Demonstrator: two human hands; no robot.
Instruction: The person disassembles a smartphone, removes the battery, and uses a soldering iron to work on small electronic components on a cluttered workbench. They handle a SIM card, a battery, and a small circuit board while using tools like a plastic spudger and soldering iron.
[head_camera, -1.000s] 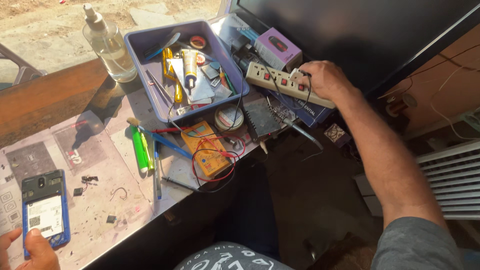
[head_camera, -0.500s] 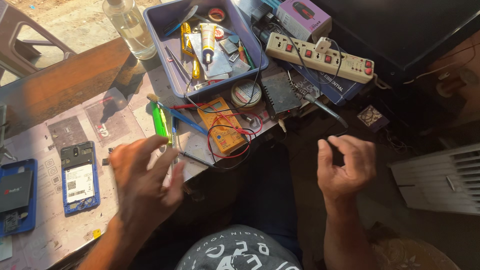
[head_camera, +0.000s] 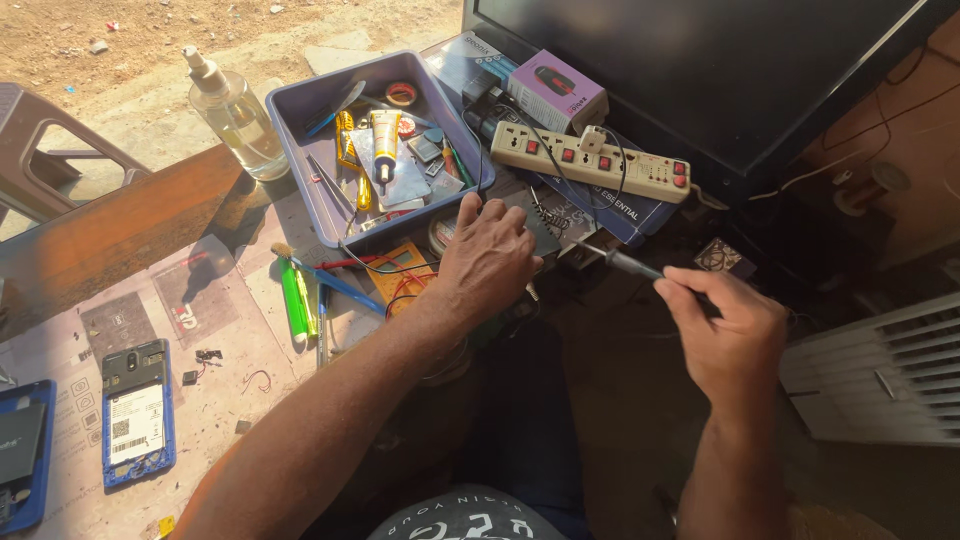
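Note:
My right hand (head_camera: 728, 335) is closed around the dark handle of a soldering iron (head_camera: 622, 260), whose metal tip points left toward its coiled wire stand (head_camera: 549, 222). My left hand (head_camera: 487, 258) rests palm down, fingers apart, on the table edge over a yellow multimeter (head_camera: 400, 283) with red and black leads, its fingertips near a small round tin (head_camera: 440, 234). A white power strip (head_camera: 590, 160) with red switches lies just beyond both hands.
A blue tray (head_camera: 300, 110) holds tweezers, a glue tube and small parts. A clear spray bottle (head_camera: 232, 108) stands left of it. A green lighter (head_camera: 295, 300), an opened blue phone (head_camera: 137, 410), its back cover (head_camera: 22, 450), a purple box (head_camera: 556, 90) and a dark monitor (head_camera: 700, 60) surround the bench.
My left hand has moved from near the lighter to rest over the multimeter. My right hand has risen toward the stand and now grips the soldering iron handle.

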